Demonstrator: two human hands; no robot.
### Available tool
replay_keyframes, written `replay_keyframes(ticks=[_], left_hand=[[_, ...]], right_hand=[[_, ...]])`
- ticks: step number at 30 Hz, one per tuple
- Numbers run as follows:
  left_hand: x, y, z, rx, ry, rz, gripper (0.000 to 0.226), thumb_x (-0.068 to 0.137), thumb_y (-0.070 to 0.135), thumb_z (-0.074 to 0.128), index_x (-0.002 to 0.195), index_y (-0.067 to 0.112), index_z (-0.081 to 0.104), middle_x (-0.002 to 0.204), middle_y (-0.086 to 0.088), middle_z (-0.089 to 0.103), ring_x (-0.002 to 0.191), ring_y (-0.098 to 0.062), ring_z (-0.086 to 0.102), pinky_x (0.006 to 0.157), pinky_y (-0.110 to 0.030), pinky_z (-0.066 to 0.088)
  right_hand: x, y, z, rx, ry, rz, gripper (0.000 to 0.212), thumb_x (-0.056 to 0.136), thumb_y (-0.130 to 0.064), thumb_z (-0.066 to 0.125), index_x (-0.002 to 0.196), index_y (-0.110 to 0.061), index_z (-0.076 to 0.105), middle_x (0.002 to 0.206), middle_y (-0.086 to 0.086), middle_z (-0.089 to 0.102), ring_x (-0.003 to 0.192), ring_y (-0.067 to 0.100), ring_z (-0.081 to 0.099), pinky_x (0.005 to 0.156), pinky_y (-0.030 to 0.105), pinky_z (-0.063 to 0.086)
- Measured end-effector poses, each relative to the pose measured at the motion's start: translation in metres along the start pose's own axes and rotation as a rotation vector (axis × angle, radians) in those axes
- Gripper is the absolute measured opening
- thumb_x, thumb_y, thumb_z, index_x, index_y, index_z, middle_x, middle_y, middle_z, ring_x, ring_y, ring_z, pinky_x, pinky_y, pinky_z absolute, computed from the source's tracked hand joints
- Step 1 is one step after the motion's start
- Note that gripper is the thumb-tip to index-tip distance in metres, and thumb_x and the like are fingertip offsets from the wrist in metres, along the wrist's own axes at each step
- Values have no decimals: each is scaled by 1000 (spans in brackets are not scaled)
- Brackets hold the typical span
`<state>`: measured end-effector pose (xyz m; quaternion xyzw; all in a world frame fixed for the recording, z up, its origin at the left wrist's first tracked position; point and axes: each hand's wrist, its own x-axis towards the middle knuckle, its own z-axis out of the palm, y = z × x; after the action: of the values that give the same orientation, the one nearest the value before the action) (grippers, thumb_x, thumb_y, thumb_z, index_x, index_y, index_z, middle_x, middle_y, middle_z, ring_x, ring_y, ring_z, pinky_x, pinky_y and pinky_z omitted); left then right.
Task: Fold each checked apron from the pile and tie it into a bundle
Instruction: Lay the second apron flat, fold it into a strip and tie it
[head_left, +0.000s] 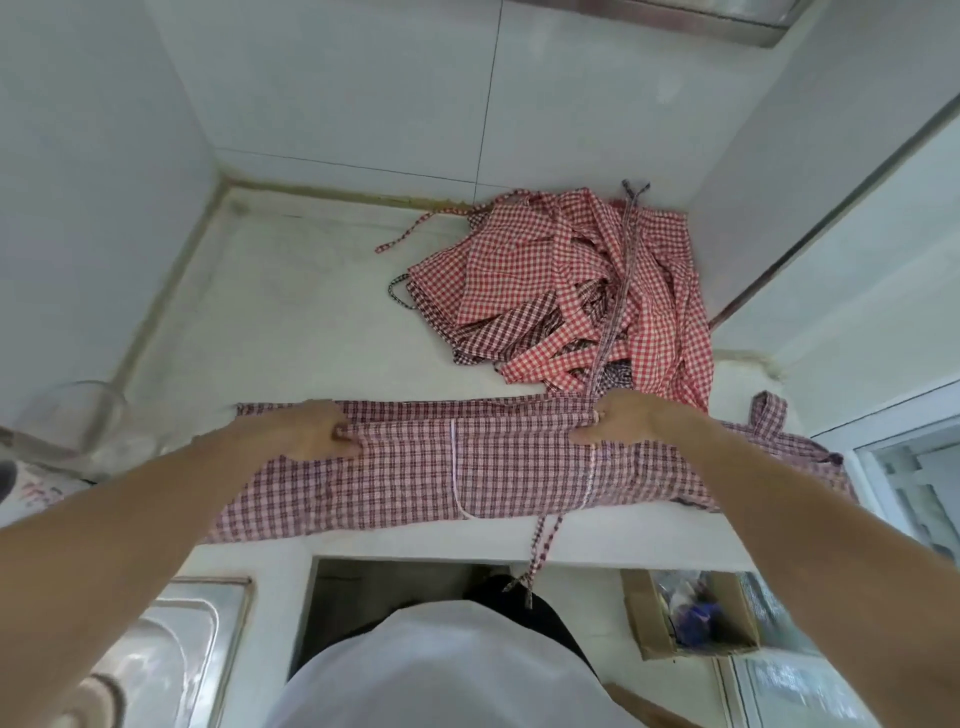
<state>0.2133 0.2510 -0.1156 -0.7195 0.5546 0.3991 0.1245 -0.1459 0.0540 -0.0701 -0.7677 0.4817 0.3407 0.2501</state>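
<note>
**Lengthwise fold in progress**

Apron (519, 467) spread along counter (291, 322) front edge; pile (566, 291) at back right corner. Left hand (306, 431) and right hand (618, 418) each pinch the folded edge. Keep tension even, align edges, tuck dangling strap (543, 551).

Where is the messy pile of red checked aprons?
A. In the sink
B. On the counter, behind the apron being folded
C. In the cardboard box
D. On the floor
B: the pile of red checked aprons lies on the counter, farther back than the apron that both hands pinch along its fold.
</note>
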Motion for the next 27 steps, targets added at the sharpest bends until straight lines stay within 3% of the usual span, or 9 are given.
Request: replay_keyframes(ticks=[1, 2, 5, 8, 14, 16, 20, 24, 27], left_hand=[[2, -6, 1, -53, 71, 8, 29, 98, 43, 58, 96, 16, 68, 95, 0, 69, 86, -16, 64, 81, -29, 52], [4, -14, 2, -94, 129, 4, 27, 98, 40, 59, 93, 16, 68, 92, 0, 68, 84, -16, 64, 79, -29, 51], [11, -32, 10, -123, 202, -63, 28, 100, 39, 55, 96, 14, 67, 96, -2, 69, 87, -18, 64, 84, -34, 52], [16, -46, 17, -166, 268, -139, 28, 103, 42, 45, 102, 19, 62, 99, 0, 65, 89, -17, 62, 86, -35, 51], [24, -65, 22, -109, 448, -186, 25, 103, 36, 46, 96, 15, 58, 95, -4, 60, 86, -22, 57, 83, -40, 49], [26, -65, 20, -143, 450, -162, 22, 103, 33, 45, 91, 16, 52, 91, -3, 55, 83, -23, 56, 80, -40, 48], [31, -65, 12, -180, 440, -159, 23, 105, 31, 42, 90, 14, 49, 82, -4, 60, 74, -20, 56, 68, -35, 45], [36, -60, 5, -141, 414, -209, 24, 106, 33, 38, 95, 13, 46, 77, -3, 59, 68, -17, 53, 60, -31, 38], [42, -57, 4, -89, 406, -245, 25, 106, 35, 39, 95, 13, 44, 78, -2, 57, 69, -16, 53, 61, -32, 38]], right_hand=[[6, 0, 0, 39, 30, 9, 44, 87, -70, 54, 84, -26, 54, 110, 0, 54, 111, 21, 51, 110, 40, 39], [16, -2, -1, 73, 41, 11, 51, 85, -73, 54, 89, -22, 57, 107, 0, 54, 111, 21, 51, 110, 42, 39], [38, -3, 5, 202, 57, 0, 107, 66, -87, 53, 134, -4, 55, 128, 9, 57, 124, 29, 53, 110, 43, 40], [49, -5, 14, 186, 115, 2, 92, 87, -71, 52, 149, -5, 40, 155, 15, 37, 141, 32, 38, 118, 41, 30], [63, -8, 21, 190, 167, 39, 73, 101, -55, 42, 150, -2, 35, 153, 17, 41, 139, 33, 41, 115, 40, 32], [65, -11, 19, 178, 161, 68, 68, 102, -53, 40, 145, 0, 41, 145, 19, 49, 132, 34, 48, 111, 41, 38], [72, -11, 18, 189, 152, 110, 62, 103, -54, 32, 117, 1, 58, 107, 15, 62, 105, 29, 61, 92, 37, 46], [77, -15, 13, 153, 121, 150, 69, 102, -58, 26, 117, 1, 58, 115, 16, 63, 109, 31, 60, 98, 39, 47], [84, -19, 15, 111, 151, 197, 70, 101, -60, 28, 110, 1, 61, 109, 16, 65, 105, 31, 62, 95, 39, 50]])
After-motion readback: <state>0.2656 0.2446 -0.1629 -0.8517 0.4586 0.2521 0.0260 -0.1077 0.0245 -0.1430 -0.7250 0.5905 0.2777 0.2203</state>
